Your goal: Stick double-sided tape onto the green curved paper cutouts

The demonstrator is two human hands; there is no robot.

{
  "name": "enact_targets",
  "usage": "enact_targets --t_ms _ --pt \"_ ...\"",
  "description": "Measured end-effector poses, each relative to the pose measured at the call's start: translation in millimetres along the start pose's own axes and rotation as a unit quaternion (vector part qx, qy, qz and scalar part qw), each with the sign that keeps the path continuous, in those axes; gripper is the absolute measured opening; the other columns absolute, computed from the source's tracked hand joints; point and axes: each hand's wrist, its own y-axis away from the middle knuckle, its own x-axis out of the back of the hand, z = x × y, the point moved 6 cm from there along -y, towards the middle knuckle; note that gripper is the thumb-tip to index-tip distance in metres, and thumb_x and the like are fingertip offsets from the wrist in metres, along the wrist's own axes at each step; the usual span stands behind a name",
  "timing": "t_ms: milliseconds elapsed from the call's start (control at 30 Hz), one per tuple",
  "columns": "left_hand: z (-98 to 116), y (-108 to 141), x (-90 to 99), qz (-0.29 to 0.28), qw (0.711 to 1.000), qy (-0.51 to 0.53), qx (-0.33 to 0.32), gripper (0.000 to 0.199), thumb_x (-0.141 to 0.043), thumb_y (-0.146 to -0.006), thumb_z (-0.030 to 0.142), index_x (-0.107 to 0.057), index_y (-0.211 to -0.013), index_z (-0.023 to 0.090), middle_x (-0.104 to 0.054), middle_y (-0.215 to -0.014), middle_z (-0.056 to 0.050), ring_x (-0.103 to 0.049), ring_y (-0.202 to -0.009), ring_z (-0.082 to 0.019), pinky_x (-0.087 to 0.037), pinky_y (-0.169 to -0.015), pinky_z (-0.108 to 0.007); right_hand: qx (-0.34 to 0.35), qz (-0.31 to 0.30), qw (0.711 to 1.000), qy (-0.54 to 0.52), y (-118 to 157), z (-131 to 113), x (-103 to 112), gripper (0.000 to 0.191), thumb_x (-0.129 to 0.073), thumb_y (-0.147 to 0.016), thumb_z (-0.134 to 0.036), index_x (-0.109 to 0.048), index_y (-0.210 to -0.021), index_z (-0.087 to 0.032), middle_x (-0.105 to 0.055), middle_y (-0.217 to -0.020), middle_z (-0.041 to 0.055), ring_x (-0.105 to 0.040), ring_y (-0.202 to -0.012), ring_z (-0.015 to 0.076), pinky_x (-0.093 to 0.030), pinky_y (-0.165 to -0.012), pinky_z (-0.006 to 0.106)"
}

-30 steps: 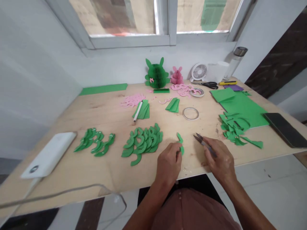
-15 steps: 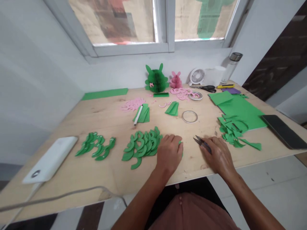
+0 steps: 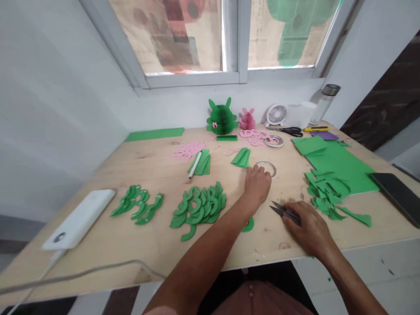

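Thin ring (image 3: 274, 169) lies on the table (image 3: 144, 245) at one o'clock from the left hand (image 3: 258, 186), whose fingertips meet its near edge; whether they grasp it, I cannot tell. Toward four o'clock from that hand, the right hand (image 3: 306, 227) grips small snips (image 3: 288, 214), blades parted. Curved green pieces (image 3: 198, 208) are piled between eight and nine o'clock, folded green paper (image 3: 242, 157) sits at eleven, and green scraps (image 3: 328, 197) lie at three.

Brownish-pink top (image 3: 267, 301); small round buttons (image 3: 251, 293); bare forearms (image 3: 213, 253)
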Motion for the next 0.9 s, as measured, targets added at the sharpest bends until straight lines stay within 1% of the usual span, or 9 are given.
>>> enact_targets --t_ms 167,267,333,433,467,533,633,800,900 --pt "-2.1 5.9 5.2 0.016 0.998 0.055 0.008 0.019 -0.041 -0.085 0.009 -0.058 -0.091 0.014 -0.063 -0.095 -0.012 -0.052 -0.097 -0.025 -0.037 -0.084 -0.040 -0.103 0.030 0.983 -0.146 1.0 24.0 8.8 0.029 -0.058 -0.074 -0.041 -0.065 -0.093 -0.020 -0.067 -0.089 0.0074 -0.063 -0.078 0.0234 -0.050 -0.069 0.037" --pt "-12.3 16.4 14.6 0.017 0.978 0.197 0.066 0.010 -0.046 -0.085 0.018 -0.056 -0.085 0.018 -0.065 -0.085 -0.007 -0.057 -0.088 -0.023 -0.041 -0.080 -0.037 -0.220 0.035 0.931 -0.288 -6.5 42.7 11.7 0.039 -0.066 -0.066 -0.047 -0.066 -0.095 -0.021 -0.068 -0.089 0.0085 -0.063 -0.076 0.0244 -0.050 -0.063 0.036" --pt "-20.0 24.5 21.2 0.038 0.929 0.354 0.101 0.006 -0.048 -0.084 0.021 -0.054 -0.083 0.021 -0.065 -0.080 -0.002 -0.060 -0.082 -0.018 -0.043 -0.077 -0.032 -0.286 0.038 0.891 -0.351 -16.9 48.1 12.4 0.036 -0.069 -0.064 -0.044 -0.067 -0.093 -0.022 -0.067 -0.092 0.0105 -0.062 -0.071 0.0220 -0.048 -0.057 0.033" --pt "-26.7 35.2 25.8 0.074 0.818 0.559 0.116 0.003 -0.047 -0.084 0.023 -0.049 -0.083 0.020 -0.065 -0.077 -0.001 -0.061 -0.075 -0.014 -0.046 -0.072 -0.027 -0.331 0.064 0.802 -0.493 -40.5 39.2 11.0 0.027 -0.070 -0.067 -0.036 -0.066 -0.089 -0.022 -0.062 -0.088 0.0116 -0.053 -0.056 0.0141 -0.038 -0.044 0.030" --pt "-28.0 37.8 25.9 0.084 0.788 0.600 0.115 0.003 -0.047 -0.084 0.023 -0.047 -0.083 0.020 -0.064 -0.075 -0.001 -0.061 -0.073 -0.014 -0.046 -0.071 -0.026 -0.322 0.056 0.783 -0.529 -50.6 30.7 9.4 0.027 -0.070 -0.068 -0.036 -0.066 -0.090 -0.021 -0.059 -0.085 0.0109 -0.049 -0.052 0.0121 -0.033 -0.040 0.029" --pt "-30.8 41.6 25.9 0.110 0.755 0.636 0.118 0.004 -0.046 -0.084 0.023 -0.046 -0.082 0.019 -0.061 -0.071 0.000 -0.061 -0.070 -0.013 -0.046 -0.071 -0.026 -0.294 0.065 0.773 -0.558 -69.2 13.6 9.0 0.029 -0.071 -0.068 -0.035 -0.064 -0.092 -0.022 -0.052 -0.070 0.0041 -0.038 -0.044 0.0082 -0.023 -0.037 0.027" --pt "-33.4 44.5 26.9 0.137 0.767 0.615 0.120 0.006 -0.047 -0.084 0.024 -0.046 -0.080 0.020 -0.059 -0.071 0.000 -0.060 -0.072 -0.014 -0.046 -0.073 -0.028 -0.261 0.058 0.781 -0.564 -88.4 -9.0 3.0 0.035 -0.076 -0.063 -0.034 -0.064 -0.093 -0.020 -0.040 -0.056 -0.0047 -0.027 -0.040 0.0050 -0.016 -0.038 0.025" --pt "-29.9 47.9 33.5 0.140 0.856 0.486 0.107 0.006 -0.049 -0.083 0.023 -0.053 -0.084 0.020 -0.063 -0.081 -0.004 -0.059 -0.083 -0.019 -0.042 -0.085 -0.035 -0.248 0.058 0.834 -0.489 -96.0 -17.9 -5.8 0.036 -0.078 -0.061 -0.038 -0.068 -0.088 -0.017 -0.041 -0.053 -0.0038 -0.033 -0.043 0.0067 -0.021 -0.040 0.025" --pt "-26.7 49.1 33.8 0.130 0.883 0.439 0.102 0.009 -0.047 -0.084 0.024 -0.054 -0.089 0.020 -0.066 -0.084 -0.004 -0.059 -0.086 -0.019 -0.041 -0.089 -0.035 -0.239 0.072 0.860 -0.445 -95.0 -14.3 -4.7 0.037 -0.076 -0.061 -0.042 -0.068 -0.086 -0.017 -0.044 -0.055 -0.0020 -0.036 -0.043 0.0072 -0.024 -0.039 0.024"
